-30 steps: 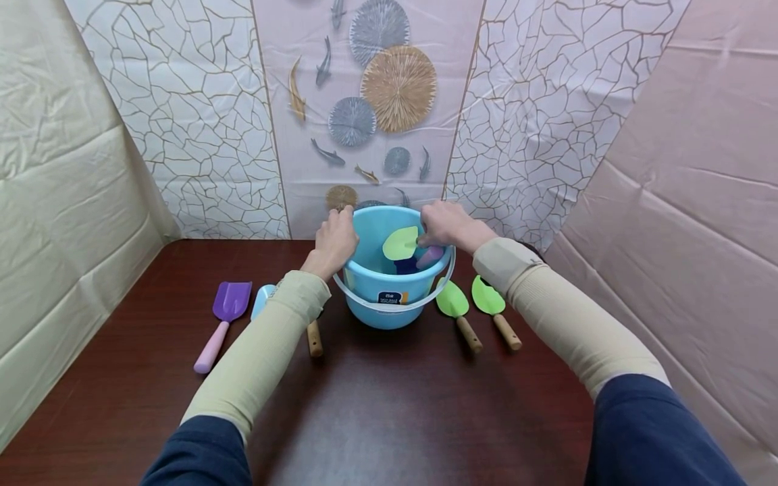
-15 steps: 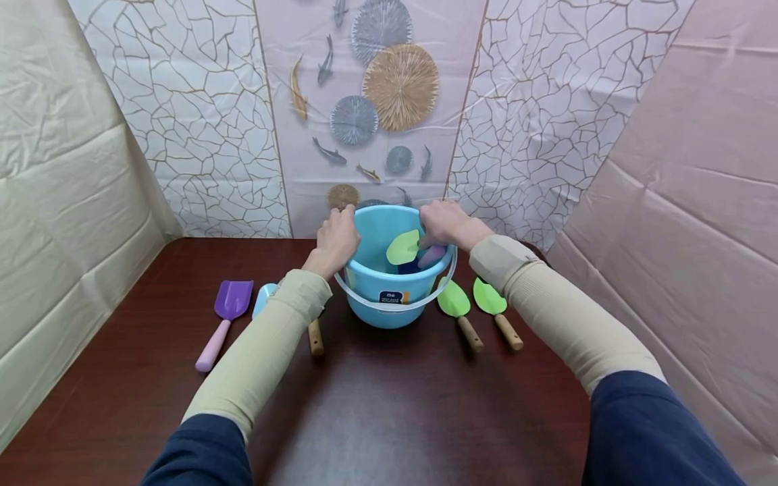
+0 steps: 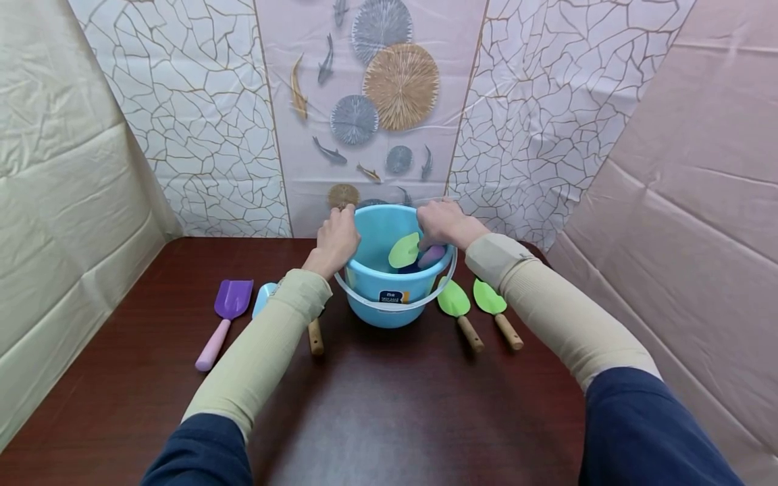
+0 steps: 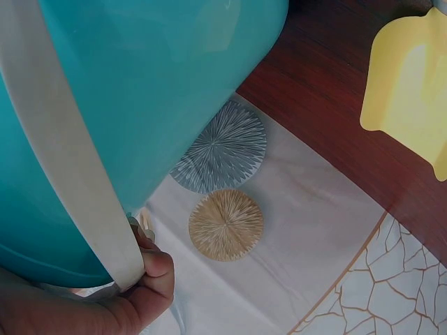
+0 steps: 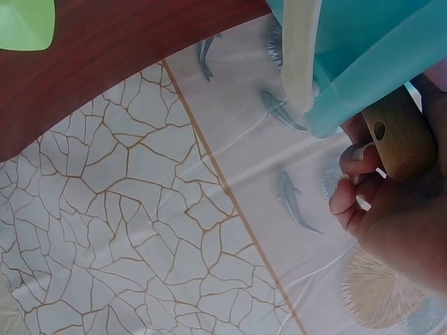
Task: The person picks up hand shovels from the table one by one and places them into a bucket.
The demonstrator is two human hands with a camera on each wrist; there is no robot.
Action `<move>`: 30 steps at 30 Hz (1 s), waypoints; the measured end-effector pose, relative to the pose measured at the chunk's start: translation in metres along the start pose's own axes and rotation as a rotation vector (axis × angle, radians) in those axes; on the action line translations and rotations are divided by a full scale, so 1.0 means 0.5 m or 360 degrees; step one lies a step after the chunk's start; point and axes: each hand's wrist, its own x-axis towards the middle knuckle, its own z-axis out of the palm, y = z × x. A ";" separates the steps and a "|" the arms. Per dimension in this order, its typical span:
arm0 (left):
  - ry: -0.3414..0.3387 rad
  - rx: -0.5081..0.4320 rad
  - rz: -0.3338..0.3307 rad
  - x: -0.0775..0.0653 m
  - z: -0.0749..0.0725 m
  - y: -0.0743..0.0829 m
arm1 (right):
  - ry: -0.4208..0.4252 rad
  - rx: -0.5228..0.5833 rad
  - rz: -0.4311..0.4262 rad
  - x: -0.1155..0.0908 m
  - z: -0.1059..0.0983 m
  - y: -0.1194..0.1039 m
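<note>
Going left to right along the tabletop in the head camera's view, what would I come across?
Purple scoop, partly hidden light blue scoop, wooden handle, blue bucket, one green trowel, another green trowel.

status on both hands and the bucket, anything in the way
Left hand gripping bucket by rim. Right hand holding green trowel, blade side inside bucket. Lilac handle also inside, possibly crowding right hand.

Wrist views close beside the bucket (image 3: 372,283)
</note>
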 end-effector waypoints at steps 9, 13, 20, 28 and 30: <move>-0.0010 -0.0007 0.0008 -0.001 -0.002 -0.001 | -0.0028 -0.0029 -0.0018 0.002 0.000 -0.005; -0.0002 -0.0003 0.0010 -0.002 -0.004 -0.001 | -0.0016 -0.0061 -0.0024 0.003 -0.001 -0.007; -0.0011 0.0009 0.0004 0.000 -0.001 -0.003 | -0.0040 -0.0082 -0.0051 0.006 0.003 -0.012; -0.0016 -0.0006 0.0013 -0.003 -0.002 -0.001 | -0.0071 -0.0094 -0.0047 0.007 0.009 -0.015; -0.0010 -0.0008 0.0021 -0.002 -0.002 -0.001 | -0.0073 -0.0095 -0.0035 0.007 0.009 -0.015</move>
